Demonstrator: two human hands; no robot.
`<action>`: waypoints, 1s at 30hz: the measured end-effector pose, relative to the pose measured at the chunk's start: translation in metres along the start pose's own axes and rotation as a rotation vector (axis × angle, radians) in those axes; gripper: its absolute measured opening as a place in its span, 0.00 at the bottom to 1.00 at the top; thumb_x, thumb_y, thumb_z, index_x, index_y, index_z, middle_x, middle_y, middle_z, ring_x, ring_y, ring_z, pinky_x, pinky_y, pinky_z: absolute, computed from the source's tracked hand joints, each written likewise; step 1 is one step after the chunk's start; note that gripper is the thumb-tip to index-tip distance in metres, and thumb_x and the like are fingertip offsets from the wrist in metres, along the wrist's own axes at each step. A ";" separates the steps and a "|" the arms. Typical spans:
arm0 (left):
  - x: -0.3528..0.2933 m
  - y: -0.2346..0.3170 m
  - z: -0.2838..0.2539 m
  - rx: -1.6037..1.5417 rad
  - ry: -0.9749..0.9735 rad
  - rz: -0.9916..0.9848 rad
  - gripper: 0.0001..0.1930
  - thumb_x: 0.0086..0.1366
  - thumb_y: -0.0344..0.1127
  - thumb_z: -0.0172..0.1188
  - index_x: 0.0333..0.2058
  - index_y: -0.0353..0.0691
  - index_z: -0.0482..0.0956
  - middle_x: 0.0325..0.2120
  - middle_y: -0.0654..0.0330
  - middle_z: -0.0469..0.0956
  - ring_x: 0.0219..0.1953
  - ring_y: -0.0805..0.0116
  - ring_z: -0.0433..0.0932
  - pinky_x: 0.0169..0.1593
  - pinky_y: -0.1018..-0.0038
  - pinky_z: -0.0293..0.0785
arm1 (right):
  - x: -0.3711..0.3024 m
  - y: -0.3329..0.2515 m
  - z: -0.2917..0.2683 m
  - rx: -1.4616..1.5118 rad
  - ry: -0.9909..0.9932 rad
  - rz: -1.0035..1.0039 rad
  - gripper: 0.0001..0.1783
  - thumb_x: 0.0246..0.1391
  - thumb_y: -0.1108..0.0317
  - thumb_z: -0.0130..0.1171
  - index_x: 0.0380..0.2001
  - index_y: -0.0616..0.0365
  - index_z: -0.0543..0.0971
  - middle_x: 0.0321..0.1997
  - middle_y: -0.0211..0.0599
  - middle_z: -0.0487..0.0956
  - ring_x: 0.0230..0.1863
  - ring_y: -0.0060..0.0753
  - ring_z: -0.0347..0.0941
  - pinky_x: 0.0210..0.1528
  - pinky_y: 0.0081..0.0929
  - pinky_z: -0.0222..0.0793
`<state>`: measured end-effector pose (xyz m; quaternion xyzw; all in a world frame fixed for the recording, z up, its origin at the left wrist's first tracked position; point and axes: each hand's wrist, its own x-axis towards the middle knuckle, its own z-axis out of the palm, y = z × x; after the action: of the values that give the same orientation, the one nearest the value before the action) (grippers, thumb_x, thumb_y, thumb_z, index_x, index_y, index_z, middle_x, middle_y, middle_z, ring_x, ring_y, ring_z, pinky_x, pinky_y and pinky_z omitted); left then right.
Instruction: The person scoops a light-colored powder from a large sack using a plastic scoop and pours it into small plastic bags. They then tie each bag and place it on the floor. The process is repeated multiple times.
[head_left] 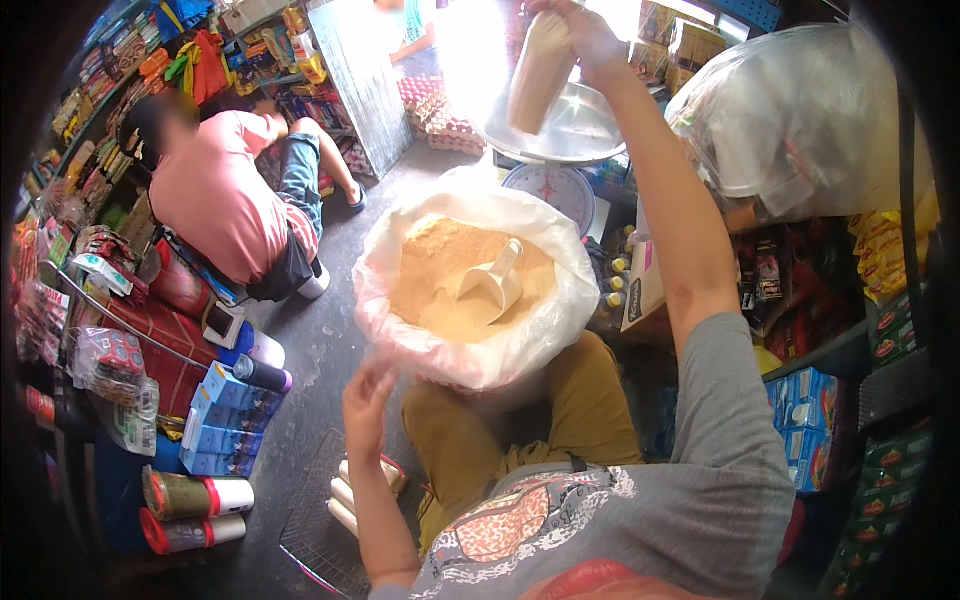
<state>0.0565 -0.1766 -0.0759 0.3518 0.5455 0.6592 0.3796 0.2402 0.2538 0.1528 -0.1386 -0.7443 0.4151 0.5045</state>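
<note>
My right hand is raised at the top, closed on the upper end of a long, narrow plastic bag filled with something light brown. The bag hangs over a round metal weighing pan; I cannot tell whether it touches. Below the pan shows the dial of a scale. In front of me stands a big white plastic sack, rolled open, with tan, sugar-like grains inside. A cream scoop rests in the grains. My left hand, slightly blurred, is empty beside the sack's near left side, fingers loosely apart.
A wire basket with several long filled bags is on the floor by my left forearm. Another person sits low at the left, near packed shelves. Blue boxes and jars stand left; a large clear bag bulges at right.
</note>
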 end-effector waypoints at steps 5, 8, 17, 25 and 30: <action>0.108 0.014 0.067 -0.710 0.028 0.093 0.26 0.64 0.51 0.52 0.51 0.36 0.69 0.51 0.55 0.70 0.54 0.60 0.68 0.59 0.66 0.61 | -0.002 0.002 0.016 -0.189 0.074 -0.314 0.13 0.59 0.63 0.46 0.30 0.59 0.77 0.29 0.32 0.77 0.32 0.24 0.73 0.38 0.26 0.68; 0.160 -0.018 0.093 -1.256 -0.371 -0.208 0.42 0.58 0.72 0.42 0.59 0.44 0.62 0.55 0.52 0.66 0.59 0.45 0.61 0.61 0.48 0.54 | -0.097 0.018 0.142 -0.179 0.157 -0.201 0.23 0.62 0.57 0.42 0.22 0.60 0.77 0.20 0.32 0.78 0.27 0.27 0.74 0.36 0.29 0.69; 0.141 -0.025 0.097 -1.203 -0.220 -0.318 0.43 0.58 0.71 0.42 0.59 0.40 0.60 0.54 0.48 0.66 0.56 0.45 0.65 0.60 0.49 0.59 | -0.101 0.013 0.144 -0.121 -0.475 0.104 0.23 0.63 0.55 0.40 0.45 0.57 0.79 0.55 0.47 0.72 0.57 0.34 0.68 0.60 0.29 0.57; 0.084 -0.006 0.076 -0.711 -0.014 -0.256 0.32 0.63 0.61 0.50 0.56 0.44 0.62 0.46 0.57 0.70 0.45 0.59 0.73 0.48 0.65 0.74 | -0.127 -0.048 0.160 -0.048 -0.386 0.121 0.28 0.65 0.49 0.36 0.40 0.60 0.80 0.38 0.40 0.80 0.39 0.31 0.73 0.48 0.28 0.66; -0.002 -0.024 0.047 -0.545 0.120 -0.047 0.37 0.62 0.64 0.49 0.60 0.43 0.55 0.51 0.58 0.66 0.49 0.63 0.71 0.49 0.66 0.72 | -0.185 -0.093 0.191 0.498 -0.439 0.129 0.29 0.65 0.48 0.38 0.18 0.59 0.70 0.19 0.37 0.71 0.27 0.26 0.69 0.31 0.28 0.64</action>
<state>0.1016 -0.1538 -0.0921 0.1844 0.3778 0.7922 0.4424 0.1776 -0.0102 0.0776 0.0348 -0.7005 0.6352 0.3233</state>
